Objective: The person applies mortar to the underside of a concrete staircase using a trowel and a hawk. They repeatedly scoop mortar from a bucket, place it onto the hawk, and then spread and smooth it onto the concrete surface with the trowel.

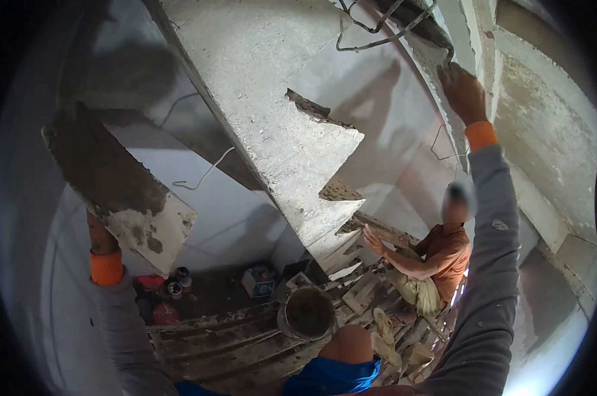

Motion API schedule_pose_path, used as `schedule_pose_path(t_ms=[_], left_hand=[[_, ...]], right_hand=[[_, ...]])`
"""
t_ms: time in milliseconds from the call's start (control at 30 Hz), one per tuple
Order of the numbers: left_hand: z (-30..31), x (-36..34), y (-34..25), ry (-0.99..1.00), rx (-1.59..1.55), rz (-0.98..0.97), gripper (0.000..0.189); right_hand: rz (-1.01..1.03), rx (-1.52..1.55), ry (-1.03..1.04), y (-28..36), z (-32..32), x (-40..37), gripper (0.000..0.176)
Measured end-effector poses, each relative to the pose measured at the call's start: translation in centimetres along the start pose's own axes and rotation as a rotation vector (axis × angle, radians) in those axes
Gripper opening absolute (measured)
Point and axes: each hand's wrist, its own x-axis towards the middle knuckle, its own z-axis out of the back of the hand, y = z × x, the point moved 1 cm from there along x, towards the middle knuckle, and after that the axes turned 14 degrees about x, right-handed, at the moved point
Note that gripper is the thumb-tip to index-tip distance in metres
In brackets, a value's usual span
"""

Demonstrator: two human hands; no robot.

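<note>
My left hand point(102, 236) is closed under a pale board point(173, 228) that bears a thick layer of wet grey mortar point(107, 165). The board tilts, its mortar side facing me, and hides most of the fingers. Raised high on the right, my right hand point(465, 92) grips what looks like a trowel point(425, 28), its dark blade against the edge of the concrete above. Between my arms, the concrete stair underside point(245, 86) slants down with a jagged, stepped edge.
Bent steel bars point(384, 30) hang at the top; a thin wire point(209, 170) sticks out near the stair. A co-worker point(444, 261) sits lower right, a hand raised by the steps. A bucket point(306, 313) stands on plank scaffolding point(226, 353). Below lies a box point(258, 281).
</note>
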Motion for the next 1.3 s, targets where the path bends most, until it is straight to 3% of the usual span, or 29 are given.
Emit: schedule_pose_path(t_ms=[100,267,367,467,633,767,867,967,1100,1200,1300], left_hand=[[-3.3,-0.3,-5.3,0.151,-0.205,-0.123,0.057],[-3.8,0.2,-4.8,0.129,-0.164,-0.088,0.055],[-1.7,0.4,-2.2,0.031,-0.155,0.040,0.055],[-1.0,0.0,-0.4,-0.040,-0.159,0.125,0.054],[-0.1,-0.6,1.5,-0.124,-0.224,0.257,0.054],[-1.0,-0.5,1.7,-0.095,0.028,0.128,0.050],[-3.3,-0.8,-0.3,-0.061,0.000,0.020,0.051],[-3.7,-0.7,-0.2,-0.046,0.088,0.004,0.051],[-4.1,-1.0,-0.5,-0.022,-0.013,0.032,0.051],[-4.1,-1.0,-0.4,-0.005,-0.070,0.029,0.051],[-4.1,-0.8,-0.5,0.012,-0.113,0.016,0.051]], right_hand=[[-0.013,0.062,-0.039,-0.3,1.4,-0.6,0.037],[0.001,0.189,-0.166,-2.0,0.9,-3.0,0.039],[0.133,0.213,-0.117,-1.9,-0.4,-1.4,0.040],[0.041,0.041,0.044,0.5,-1.0,1.0,0.044],[-0.068,-0.018,0.075,-3.3,-1.4,-0.1,0.040],[-0.149,-0.119,0.152,-5.2,-1.0,-3.2,0.038],[0.009,-0.056,0.009,-4.9,-2.6,-2.6,0.037],[-0.020,-0.097,0.013,0.3,-1.7,0.4,0.036],[0.025,-0.055,-0.058,1.3,-1.3,2.4,0.036],[0.296,-0.031,-0.154,-1.3,-0.8,0.9,0.037],[0.177,0.096,-0.251,-2.2,0.5,-1.4,0.037]])
